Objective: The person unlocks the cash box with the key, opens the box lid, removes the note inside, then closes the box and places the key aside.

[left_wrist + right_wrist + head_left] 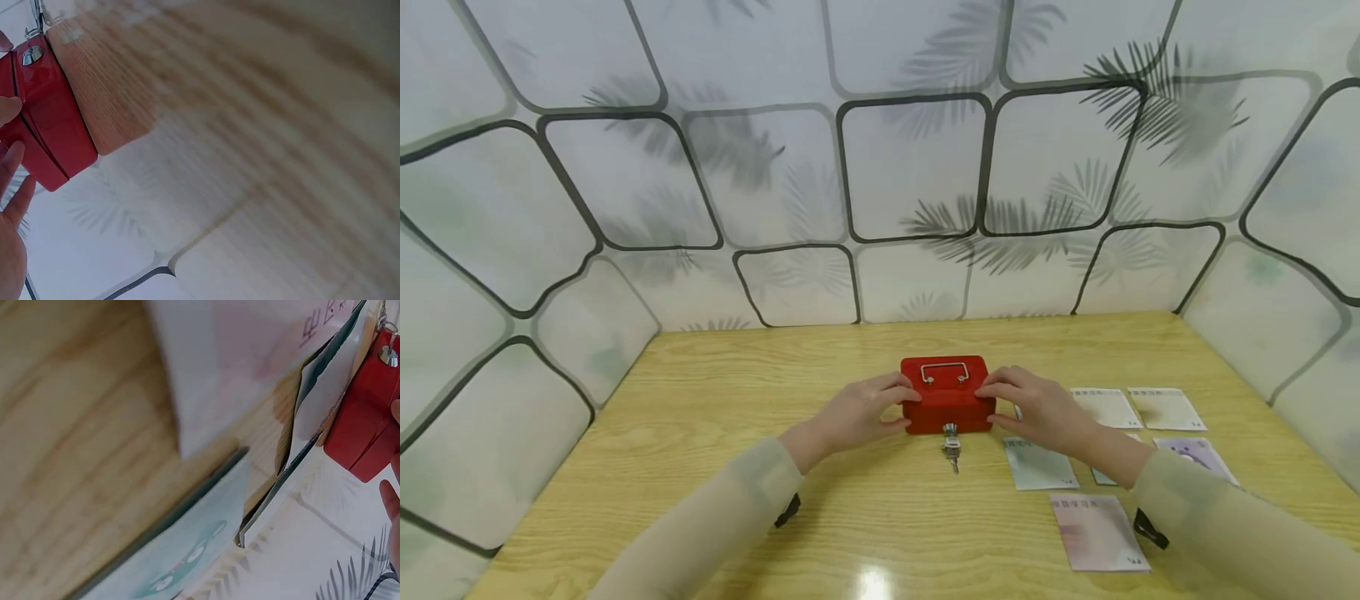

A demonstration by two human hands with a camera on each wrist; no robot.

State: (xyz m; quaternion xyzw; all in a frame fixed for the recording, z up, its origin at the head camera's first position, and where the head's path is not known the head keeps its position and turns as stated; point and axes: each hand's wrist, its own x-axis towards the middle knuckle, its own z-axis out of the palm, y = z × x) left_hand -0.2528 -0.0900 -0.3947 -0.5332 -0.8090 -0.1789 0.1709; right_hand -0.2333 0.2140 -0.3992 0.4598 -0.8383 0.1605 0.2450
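A red metal cash box [951, 414] with its lid down sits on the wooden table. Folded flat on its lid is a wire handle [945, 364]. Keys [952, 451] hang from the lock on the front face. My left hand [859, 411] grips the box's left side, fingers on the lid edge and thumb low at the front corner. On the opposite side my right hand [1037, 410] holds the right end in the same way. Both wrist views show the box only at their edges, with fingertips against it.
Several thin booklets lie to the right, some beneath the right forearm: a pinkish one [1101, 533] nearest, a pale green one [1040, 465], a purple one [1197, 454] and white ones [1167, 408] farther back. Patterned fabric [917, 167] walls the table's back and sides.
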